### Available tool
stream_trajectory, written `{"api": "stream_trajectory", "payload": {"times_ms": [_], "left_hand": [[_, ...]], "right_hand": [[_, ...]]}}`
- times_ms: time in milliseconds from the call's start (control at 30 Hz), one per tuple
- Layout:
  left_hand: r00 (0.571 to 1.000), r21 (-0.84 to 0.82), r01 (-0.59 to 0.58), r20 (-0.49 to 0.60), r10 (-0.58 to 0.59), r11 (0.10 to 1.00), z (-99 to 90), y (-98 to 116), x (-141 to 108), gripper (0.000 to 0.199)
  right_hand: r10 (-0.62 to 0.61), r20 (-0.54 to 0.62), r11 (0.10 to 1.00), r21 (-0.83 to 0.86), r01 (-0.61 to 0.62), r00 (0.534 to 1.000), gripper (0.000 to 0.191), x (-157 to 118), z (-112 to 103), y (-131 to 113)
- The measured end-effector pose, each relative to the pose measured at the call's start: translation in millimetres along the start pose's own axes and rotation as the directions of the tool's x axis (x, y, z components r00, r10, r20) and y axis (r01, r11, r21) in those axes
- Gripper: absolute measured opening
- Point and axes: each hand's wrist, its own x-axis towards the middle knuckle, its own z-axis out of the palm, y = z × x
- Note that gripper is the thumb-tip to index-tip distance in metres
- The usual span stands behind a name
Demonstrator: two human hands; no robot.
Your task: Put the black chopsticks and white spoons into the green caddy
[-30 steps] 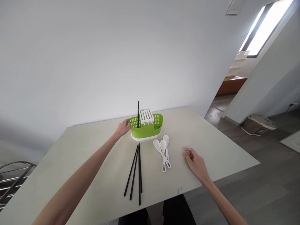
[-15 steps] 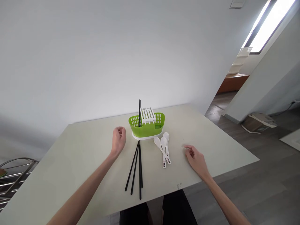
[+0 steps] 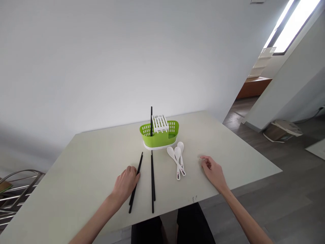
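My left hand (image 3: 126,183) is closed around a pair of black chopsticks (image 3: 139,163), which lie slanted at the table's front. Just right of them rests a second pair of black chopsticks (image 3: 152,183). Three white spoons (image 3: 177,161) overlap in a small pile before the green basket (image 3: 159,140). That basket has a white slatted rack (image 3: 160,124) on top, and black chopsticks (image 3: 151,118) stand upright in its left part. Over at the right, my right hand (image 3: 212,172) rests on the table with fingers loosely bent and apart, nothing in it.
The pale table (image 3: 101,149) meets a white wall (image 3: 162,61) at the back. A metal rack (image 3: 21,189) stands low at the left. On the floor at the right sits a brown box-like bin (image 3: 280,131).
My left hand has come down from beside the basket onto the left chopsticks. Two chopsticks have shifted left, apart from the other two. My right hand has stayed put.
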Motion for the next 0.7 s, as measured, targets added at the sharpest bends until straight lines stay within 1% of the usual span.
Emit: {"api": "stream_trajectory", "payload": {"times_ms": [67, 167, 300, 367, 433, 500, 567, 600, 633, 700], "left_hand": [[0.998, 0.075, 0.044, 0.042, -0.047, 0.996, -7.7, -5.9, 2.8, 0.023], [0.995, 0.176, 0.079, 0.040, -0.087, 0.981, -17.8, -12.6, 12.2, 0.022], [0.995, 0.190, 0.090, 0.026, -0.097, 0.978, -31.6, -20.9, 27.3, 0.020], [0.996, 0.183, 0.081, 0.022, -0.087, 0.980, -40.9, -26.5, 30.6, 0.021], [0.998, 0.083, 0.064, -0.026, -0.062, 0.994, -52.4, -32.7, 29.0, 0.022], [0.987, -0.134, 0.027, -0.155, -0.048, 0.991, -64.6, -37.6, 22.9, 0.020], [0.945, -0.367, -0.039, -0.316, -0.086, 0.929, -75.1, -38.9, 13.8, 0.021], [0.921, -0.452, -0.066, -0.372, -0.120, 0.890, -78.8, -38.0, 9.0, 0.023], [0.901, -0.523, -0.089, -0.405, -0.155, 0.848, -81.2, -36.2, 4.3, 0.026], [0.883, -0.644, -0.113, -0.414, -0.221, 0.756, -81.8, -31.2, -3.5, 0.031]], "right_hand": [[-0.003, -0.007, 1.000, 0.001, 0.003, 1.000, 0.041, -0.5, -0.6, -0.8], [0.000, -0.009, 1.000, 0.003, 0.000, 1.000, 0.041, -1.3, -1.9, -2.0], [0.009, 0.003, 1.000, 0.016, -0.010, 1.000, 0.040, -2.0, -2.8, -1.2], [0.010, 0.000, 1.000, 0.026, -0.010, 1.000, 0.040, -2.1, -2.7, 0.3], [0.014, 0.004, 0.999, 0.035, -0.015, 1.000, 0.040, -2.1, -2.4, 1.4], [0.017, 0.006, 0.999, 0.041, -0.018, 1.000, 0.040, -2.0, -2.3, 1.8], [0.014, 0.003, 0.999, 0.040, -0.015, 1.000, 0.041, -2.0, -2.4, 1.6], [0.013, 0.002, 0.999, 0.038, -0.013, 1.000, 0.041, -2.0, -2.4, 1.5], [0.012, 0.003, 0.999, 0.037, -0.012, 1.000, 0.041, -2.0, -2.4, 1.4], [0.014, 0.003, 0.999, 0.032, -0.014, 1.000, 0.040, -2.0, -2.3, 1.4]]}}
